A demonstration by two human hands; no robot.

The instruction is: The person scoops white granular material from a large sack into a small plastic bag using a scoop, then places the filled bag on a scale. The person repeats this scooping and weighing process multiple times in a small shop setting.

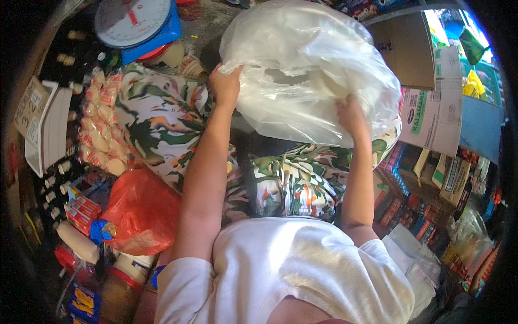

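- Seen from above, held out over the lap: a large, round-bellied, translucent white plastic bag [315, 46], serving here as landmark for every place.
- At the bag's near left edge: the left hand [225, 86], fingers closed on a bunched fold of film.
- At the bag's near right side: the right hand [353, 119], bent fingers against the film, partly veiled by it; cannot tell whether gripping or only pressing.
- Done, judging by the film: bag spread out and puffed up, with a dark gap between the hands, probably the mouth.
- Not done, as far as visible: no knot, tie or seal anywhere on the bag. Cannot tell whether anything lies inside, because of cloudy folds and glare.
- Below and to the left of the bag: loose trousers [154, 108] in white cloth with green, black and orange camouflage print.
- Beyond the bag's left side: a blue weighing scale [151, 46] with a round white dial, well apart from both hands.
- Just beside the bag, on the right: a plain brown cardboard box panel [402, 54].
- Farther below left of the bag: a crumpled, thin red plastic bag [143, 216], untouched by either hand.
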